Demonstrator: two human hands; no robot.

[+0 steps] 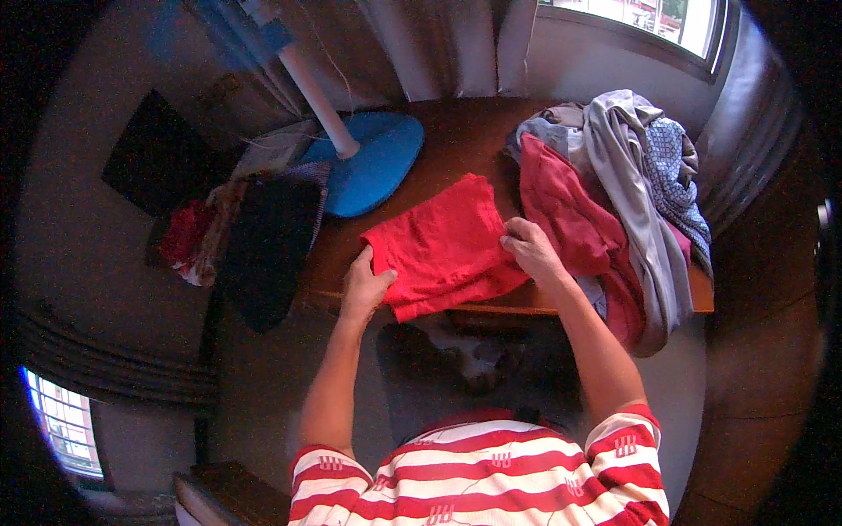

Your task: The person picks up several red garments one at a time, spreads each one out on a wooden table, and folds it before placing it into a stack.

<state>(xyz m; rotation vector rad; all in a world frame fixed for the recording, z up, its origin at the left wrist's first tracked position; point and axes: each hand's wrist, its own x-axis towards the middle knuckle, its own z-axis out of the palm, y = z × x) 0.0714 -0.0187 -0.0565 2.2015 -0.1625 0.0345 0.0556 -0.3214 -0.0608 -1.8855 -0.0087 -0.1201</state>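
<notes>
A bright red cloth garment (pixel 443 250), folded to a rough rectangle, lies over the front part of the wooden table, its near edge hanging slightly past the table's rim. My left hand (pixel 367 285) grips its left side, thumb on top and fingers hidden beneath. At the right side, my right hand (pixel 529 245) pinches the garment's edge between thumb and fingers. What kind of garment it is cannot be made out. Just right of my right hand is a heaped pile of clothes (pixel 627 184) in grey, dull red and patterned blue, partly drooping over the front edge.
A fan with a blue base (pixel 386 158) and white pole stands at the back left of the wooden table (pixel 465 131). Dark clothing (pixel 263 237) and red and brown cloths hang at the left end. Curtains (pixel 438 44) and a window (pixel 667 22) are behind.
</notes>
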